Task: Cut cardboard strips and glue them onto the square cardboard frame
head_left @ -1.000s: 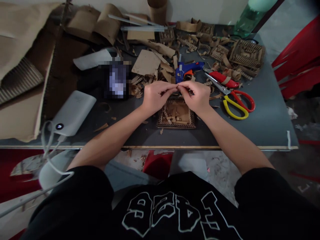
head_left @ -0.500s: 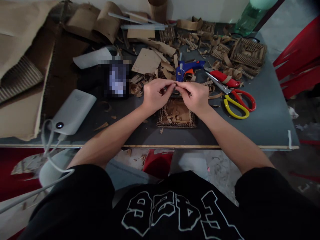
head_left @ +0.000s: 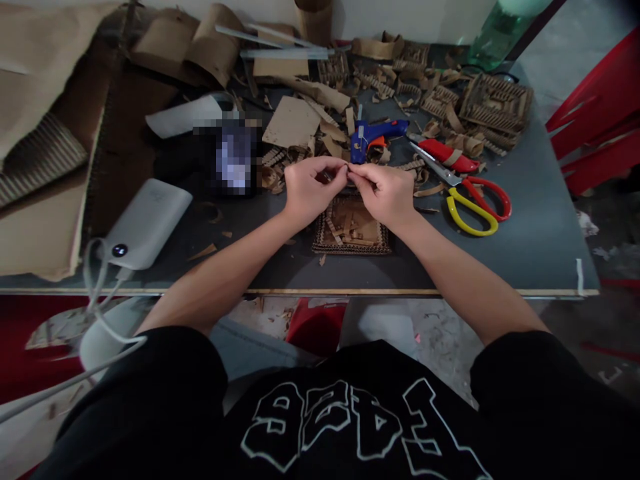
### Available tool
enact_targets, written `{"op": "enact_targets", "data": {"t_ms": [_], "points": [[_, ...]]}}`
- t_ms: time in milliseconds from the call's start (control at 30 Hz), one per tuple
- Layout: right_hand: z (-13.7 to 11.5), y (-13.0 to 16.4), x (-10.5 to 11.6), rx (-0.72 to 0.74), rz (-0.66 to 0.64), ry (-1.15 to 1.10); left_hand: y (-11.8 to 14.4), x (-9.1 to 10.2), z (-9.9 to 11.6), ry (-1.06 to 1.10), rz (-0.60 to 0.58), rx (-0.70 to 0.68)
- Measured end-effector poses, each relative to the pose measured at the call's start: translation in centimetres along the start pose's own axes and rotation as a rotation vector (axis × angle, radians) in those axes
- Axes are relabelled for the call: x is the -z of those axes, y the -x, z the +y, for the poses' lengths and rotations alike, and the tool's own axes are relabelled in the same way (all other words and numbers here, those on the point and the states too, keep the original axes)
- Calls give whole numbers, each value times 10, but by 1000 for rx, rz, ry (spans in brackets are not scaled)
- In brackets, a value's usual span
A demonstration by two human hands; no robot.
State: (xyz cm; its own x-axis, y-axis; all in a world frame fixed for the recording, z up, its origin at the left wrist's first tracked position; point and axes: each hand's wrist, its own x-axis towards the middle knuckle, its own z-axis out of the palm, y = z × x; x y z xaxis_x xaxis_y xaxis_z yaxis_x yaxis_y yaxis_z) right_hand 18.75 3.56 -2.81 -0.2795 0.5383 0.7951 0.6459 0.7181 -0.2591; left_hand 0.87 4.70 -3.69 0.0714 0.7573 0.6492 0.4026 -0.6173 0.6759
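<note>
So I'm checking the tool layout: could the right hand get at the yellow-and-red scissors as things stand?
Probably yes. The scissors lie flat on the table just to the outer side of the right hand, with nothing between them. But that hand and the left hand are pinching a small cardboard piece, which it would have to release first.

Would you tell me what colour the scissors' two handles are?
One yellow, one red, on the metal scissors; head view.
</note>
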Motion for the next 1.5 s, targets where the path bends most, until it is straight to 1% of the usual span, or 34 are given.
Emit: {"op": "enact_targets", "data": {"t_ms": [100, 167, 233, 400, 533, 633, 767, 867, 1000, 1133, 1233, 1300, 1400, 1500], "points": [[0, -2, 4, -78, -36, -100, -4, 5, -6, -6, -91, -90], [0, -5, 7, -158, -78, -208, -7, 10, -11, -42, -160, -158], [-1, -7, 8, -234, -121, -328, -10, 14, -15, -71, -204, -210], [2, -9, 4, -375, -229, -588, -13, 18, -17, -68, -224, -299], [4, -8, 1, -416, -257, -669, -14, 22, -15, -86, -228, -331], [4, -7, 0, -428, -273, -658, -15, 26, -16, -123, -265, -292], [3, -6, -1, -381, -316, -514, -15, 26, -22, -193, -296, -225], [1, -6, 0, -374, -324, -464, -14, 23, -27, -199, -288, -237], [0, -7, 2, -407, -324, -504, -13, 22, -30, -199, -317, -268], [-1, -6, 3, -368, -271, -525, -14, 24, -31, -217, -377, -351], [-3, -6, 4, -354, -209, -472, -15, 26, -31, -214, -373, -407], [-4, -6, 5, -363, -188, -425, -15, 27, -31, -194, -358, -399], [-4, -6, 7, -374, -154, -399, -16, 28, -30, -193, -348, -336], [-4, -5, 8, -338, -85, -397, -16, 29, -27, -224, -345, -299]]}}
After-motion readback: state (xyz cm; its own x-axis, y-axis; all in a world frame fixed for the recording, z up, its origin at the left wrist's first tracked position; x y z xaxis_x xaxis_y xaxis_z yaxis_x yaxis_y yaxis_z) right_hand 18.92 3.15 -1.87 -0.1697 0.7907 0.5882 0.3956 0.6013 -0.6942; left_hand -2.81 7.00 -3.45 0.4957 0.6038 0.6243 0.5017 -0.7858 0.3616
